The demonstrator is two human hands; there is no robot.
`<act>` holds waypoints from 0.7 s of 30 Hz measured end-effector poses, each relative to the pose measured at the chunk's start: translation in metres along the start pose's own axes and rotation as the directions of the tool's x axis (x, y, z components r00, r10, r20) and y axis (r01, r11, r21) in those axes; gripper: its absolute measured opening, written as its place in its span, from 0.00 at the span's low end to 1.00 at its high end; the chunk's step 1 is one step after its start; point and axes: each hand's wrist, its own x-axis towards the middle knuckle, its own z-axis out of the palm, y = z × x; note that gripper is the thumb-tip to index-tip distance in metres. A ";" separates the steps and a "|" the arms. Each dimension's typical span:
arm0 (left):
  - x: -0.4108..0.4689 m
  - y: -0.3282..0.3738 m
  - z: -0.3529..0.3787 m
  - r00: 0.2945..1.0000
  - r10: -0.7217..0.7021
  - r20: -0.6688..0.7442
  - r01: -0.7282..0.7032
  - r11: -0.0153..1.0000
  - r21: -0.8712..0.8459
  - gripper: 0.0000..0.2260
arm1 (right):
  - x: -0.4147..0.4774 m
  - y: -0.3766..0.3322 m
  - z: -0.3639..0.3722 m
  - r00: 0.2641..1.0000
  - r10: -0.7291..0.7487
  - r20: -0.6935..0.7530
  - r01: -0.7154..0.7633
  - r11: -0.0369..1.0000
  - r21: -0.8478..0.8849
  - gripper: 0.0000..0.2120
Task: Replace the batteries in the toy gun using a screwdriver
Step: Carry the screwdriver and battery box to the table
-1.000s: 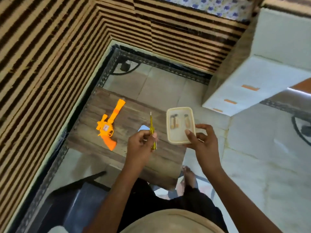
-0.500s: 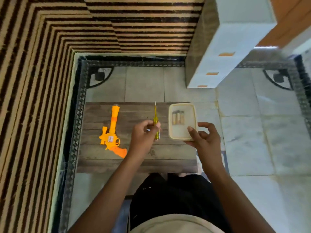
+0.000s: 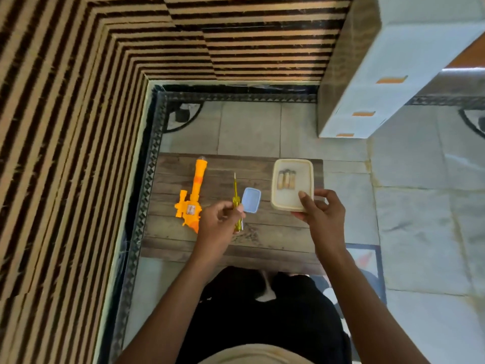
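Holding the screwdriver (image 3: 237, 203) in the left hand (image 3: 217, 227): fingers curled round the yellow handle, shaft pointing away over the wooden table (image 3: 262, 240). Right hand (image 3: 324, 216) pinches the near corner of the plastic tub (image 3: 286, 198), thumb on top of the rim, fingers underneath. Can't tell if the tub is lifted or resting. Batteries (image 3: 286, 179) lie loose at its far end and will roll if it tilts. Toy gun (image 3: 193, 195) lies flat at the left of the table, barrel pointing away, just beside the left hand; neither hand grips it. Small blue lid (image 3: 251, 200) sits between screwdriver and tub. The gun is likely light, hollow, stiff plastic and a bit slick. Pin it by the body near the label, not the thin barrel. Cover screw not visible from here.
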 end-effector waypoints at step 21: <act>0.186 -0.135 -0.002 0.976 -0.182 0.122 0.167 0.978 0.126 0.04 | 0.081 0.137 0.060 0.983 0.056 -0.177 -0.072 0.994 -0.084 0.11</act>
